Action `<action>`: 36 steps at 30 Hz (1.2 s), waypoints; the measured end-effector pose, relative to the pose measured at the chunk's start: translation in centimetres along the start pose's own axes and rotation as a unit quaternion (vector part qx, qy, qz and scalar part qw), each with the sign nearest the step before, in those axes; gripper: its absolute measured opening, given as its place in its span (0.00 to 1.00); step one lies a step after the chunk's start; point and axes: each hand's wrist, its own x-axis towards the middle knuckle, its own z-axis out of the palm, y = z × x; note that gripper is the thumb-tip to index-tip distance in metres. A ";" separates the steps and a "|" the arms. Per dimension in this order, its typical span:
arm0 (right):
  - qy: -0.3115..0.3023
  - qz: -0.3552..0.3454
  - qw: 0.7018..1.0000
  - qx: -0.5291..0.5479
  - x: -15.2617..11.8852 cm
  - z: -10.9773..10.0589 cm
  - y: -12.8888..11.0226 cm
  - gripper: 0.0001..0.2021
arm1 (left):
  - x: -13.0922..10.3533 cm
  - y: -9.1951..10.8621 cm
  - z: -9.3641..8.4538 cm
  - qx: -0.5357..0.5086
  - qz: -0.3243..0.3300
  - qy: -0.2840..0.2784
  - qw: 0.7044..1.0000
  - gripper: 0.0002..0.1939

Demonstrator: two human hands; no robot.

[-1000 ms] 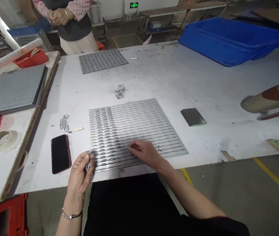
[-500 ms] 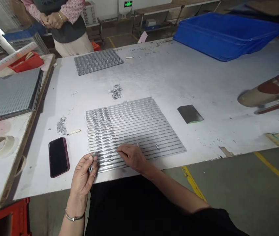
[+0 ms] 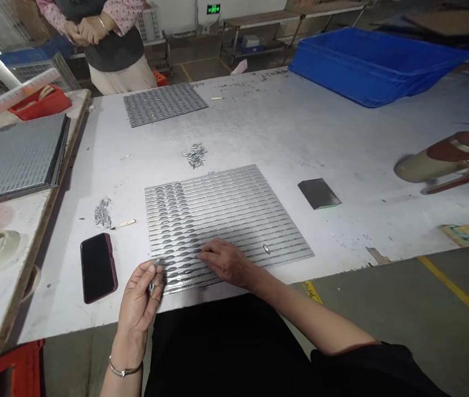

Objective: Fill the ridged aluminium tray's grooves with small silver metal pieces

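A silvery panel (image 3: pixel 234 207) with parallel ridges lies flat in front of me, its left columns set with dark, leaf-shaped pieces. At its near left corner, my left hand (image 3: pixel 139 292) is closed, pinching small grey leaf-shaped pieces (image 3: pixel 156 262) between thumb and fingers. My right hand (image 3: pixel 228 263) rests over the panel's near middle, fingers pressed together beside the filled columns; anything between the fingertips is hidden. One loose oval piece (image 3: pixel 266 249) lies on the panel to the right of that hand. Beyond the panel is a small heap of leaf-shaped pieces (image 3: pixel 195 155).
Left of the panel are a phone (image 3: pixel 98 267), a knife (image 3: pixel 124 224) and a pile of grey scraps (image 3: pixel 102 213). To the right lie a dark block (image 3: pixel 319 193), a jug (image 3: pixel 445 162) and a blue bin (image 3: pixel 375 71). A person (image 3: pixel 106 44) stands across the table.
My right hand has shifted slightly right and up along the panel. My left hand stays nearly where it was, and the view has tilted slightly.
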 end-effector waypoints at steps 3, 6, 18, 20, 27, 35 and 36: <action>-0.012 -0.003 0.999 -0.033 0.4 -0.1 -0.4 0.10 | -0.1 -0.1 0.5 0.010 0.002 0.000 1.000 0.16; 0.055 0.046 0.997 -0.015 -0.5 -1.4 0.3 0.09 | -0.3 -0.1 0.9 0.023 0.002 -0.006 1.000 0.16; -0.088 0.384 0.916 -0.081 -2.4 -4.9 0.3 0.02 | -0.3 -0.8 3.1 0.026 -0.009 -0.029 0.999 0.15; -0.081 0.370 0.923 -0.067 -2.2 -4.9 0.4 0.06 | -0.4 -0.6 2.9 0.015 -0.010 -0.030 0.999 0.15; -0.035 0.301 0.945 0.124 -1.7 -3.9 -1.2 0.10 | -0.3 1.7 -0.2 -0.009 0.046 0.042 0.998 0.16; -0.139 0.286 0.948 -0.022 -1.0 -1.5 -4.0 0.07 | -0.6 1.4 -0.9 -0.022 0.035 0.044 0.998 0.16; -0.153 0.281 0.946 -0.043 -1.0 -1.6 -4.0 0.08 | -0.6 1.3 -0.8 -0.023 0.032 0.037 0.999 0.16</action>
